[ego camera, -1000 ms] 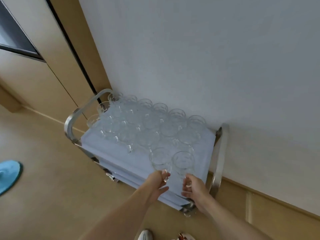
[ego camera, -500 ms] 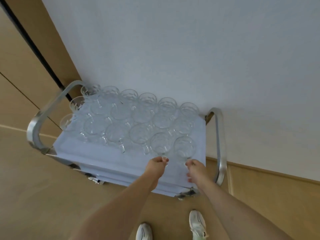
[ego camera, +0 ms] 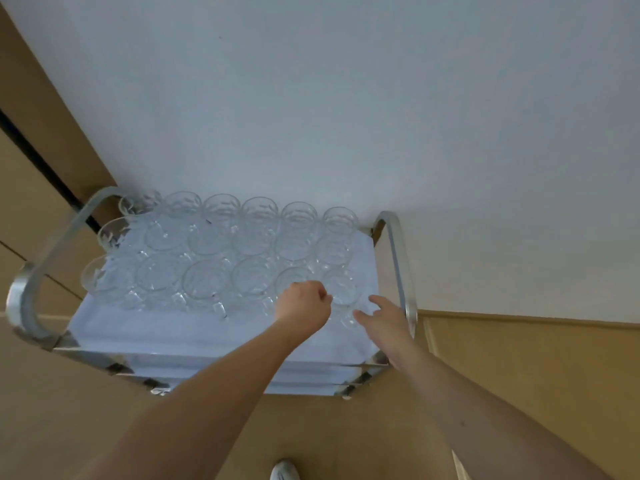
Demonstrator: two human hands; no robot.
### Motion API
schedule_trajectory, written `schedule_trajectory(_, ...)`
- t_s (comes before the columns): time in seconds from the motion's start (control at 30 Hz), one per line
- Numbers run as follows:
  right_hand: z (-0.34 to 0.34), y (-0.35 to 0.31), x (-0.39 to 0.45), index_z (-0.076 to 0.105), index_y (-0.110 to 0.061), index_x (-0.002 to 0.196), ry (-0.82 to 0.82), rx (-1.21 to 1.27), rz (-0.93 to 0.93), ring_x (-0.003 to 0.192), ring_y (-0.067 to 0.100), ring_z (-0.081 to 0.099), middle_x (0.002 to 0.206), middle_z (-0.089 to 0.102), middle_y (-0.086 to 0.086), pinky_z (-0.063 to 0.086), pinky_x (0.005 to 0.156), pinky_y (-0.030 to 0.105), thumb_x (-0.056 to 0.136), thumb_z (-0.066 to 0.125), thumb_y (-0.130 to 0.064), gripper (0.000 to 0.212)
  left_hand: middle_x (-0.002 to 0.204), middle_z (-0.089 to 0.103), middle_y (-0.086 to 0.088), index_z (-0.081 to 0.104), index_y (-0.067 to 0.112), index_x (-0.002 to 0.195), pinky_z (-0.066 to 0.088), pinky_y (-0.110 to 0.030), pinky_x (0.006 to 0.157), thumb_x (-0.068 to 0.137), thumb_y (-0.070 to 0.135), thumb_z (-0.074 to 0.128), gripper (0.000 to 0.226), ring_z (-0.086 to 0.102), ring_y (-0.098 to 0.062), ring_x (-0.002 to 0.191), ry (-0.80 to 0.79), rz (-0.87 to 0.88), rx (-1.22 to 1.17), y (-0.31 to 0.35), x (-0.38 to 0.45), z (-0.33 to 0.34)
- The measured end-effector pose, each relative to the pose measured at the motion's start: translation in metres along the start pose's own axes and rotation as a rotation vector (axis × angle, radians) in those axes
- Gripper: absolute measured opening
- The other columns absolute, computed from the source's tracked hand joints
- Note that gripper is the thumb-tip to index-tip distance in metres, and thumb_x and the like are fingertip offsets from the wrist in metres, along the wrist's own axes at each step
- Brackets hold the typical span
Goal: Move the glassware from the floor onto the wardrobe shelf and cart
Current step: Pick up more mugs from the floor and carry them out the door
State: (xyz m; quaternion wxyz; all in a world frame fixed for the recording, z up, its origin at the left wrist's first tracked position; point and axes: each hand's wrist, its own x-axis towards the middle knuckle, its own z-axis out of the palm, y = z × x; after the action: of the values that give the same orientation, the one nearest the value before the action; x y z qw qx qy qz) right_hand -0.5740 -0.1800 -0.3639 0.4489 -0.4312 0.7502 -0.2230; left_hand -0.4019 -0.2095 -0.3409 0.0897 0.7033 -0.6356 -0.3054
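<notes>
Both hands are held over the cart's front right corner.
The left hand (ego camera: 304, 303) is curled at a glass handle, the grip unclear; the right hand (ego camera: 379, 315) is spread, empty. The glassware (ego camera: 221, 251) is ranged in rows on the cloth-covered cart (ego camera: 398, 258).

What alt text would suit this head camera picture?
Seen from above, a person's left hand and right hand reach over a metal cart against a white wall, its cloth-covered top packed with rows of clear glasses.
</notes>
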Motion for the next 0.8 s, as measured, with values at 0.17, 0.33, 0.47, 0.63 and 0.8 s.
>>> schedule_trajectory(0.17, -0.072, -0.017, -0.023, 0.043, -0.021, 0.149, 0.094, -0.098, -0.15, 0.133, 0.024, 0.05, 0.148, 0.05, 0.009, 0.044, 0.108, 0.036, 0.092, 0.068, -0.037, 0.064, 0.12, 0.068, -0.004, 0.065, 0.025, 0.123, 0.051, -0.035, 0.092, 0.099, 0.04, 0.054, 0.031, 0.063, -0.024, 0.109, 0.055, 0.235, 0.022, 0.077, -0.01, -0.002)
schedule_trajectory(0.33, -0.168, 0.023, -0.054, 0.04, -0.024, 0.15, 0.281, -0.285, -0.231, 0.133, 0.025, 0.048, 0.145, 0.05, 0.007, 0.04, 0.108, 0.036, 0.092, 0.064, -0.044, 0.066, 0.137, 0.057, -0.007, 0.052, 0.022, 0.138, 0.047, -0.038, 0.099, 0.099, 0.04, 0.055, 0.043, 0.055, -0.028, 0.123, 0.018, 0.52, 0.135, 0.175, -0.041, 0.031)
schedule_trajectory(0.47, -0.246, 0.092, -0.092, 0.036, -0.024, 0.152, 0.406, -0.292, -0.17, 0.136, 0.026, 0.044, 0.149, 0.045, 0.006, 0.038, 0.111, 0.037, 0.091, 0.064, -0.046, 0.071, 0.15, 0.045, -0.007, 0.039, 0.023, 0.148, 0.04, -0.046, 0.109, 0.097, 0.043, 0.054, 0.056, 0.042, -0.03, 0.135, -0.026, 0.724, 0.254, 0.253, -0.079, 0.084)
schedule_trajectory(0.63, -0.337, 0.197, -0.151, 0.034, -0.024, 0.154, 0.556, -0.316, -0.032, 0.138, 0.027, 0.041, 0.152, 0.043, 0.005, 0.038, 0.111, 0.039, 0.087, 0.065, -0.052, 0.079, 0.156, 0.035, -0.006, 0.031, 0.024, 0.152, 0.037, -0.046, 0.112, 0.097, 0.044, 0.054, 0.063, 0.035, -0.03, 0.14, -0.098, 0.948, 0.333, 0.357, -0.156, 0.168)
schedule_trajectory(0.8, -0.416, 0.302, -0.218, 0.029, -0.027, 0.155, 0.679, -0.287, 0.185, 0.139, 0.033, 0.035, 0.153, 0.037, 0.006, 0.036, 0.112, 0.045, 0.088, 0.062, -0.055, 0.08, 0.158, 0.03, -0.008, 0.027, 0.023, 0.154, 0.034, -0.048, 0.114, 0.097, 0.045, 0.055, 0.067, 0.03, -0.03, 0.143, -0.207, 1.141, 0.377, 0.444, -0.239, 0.26)
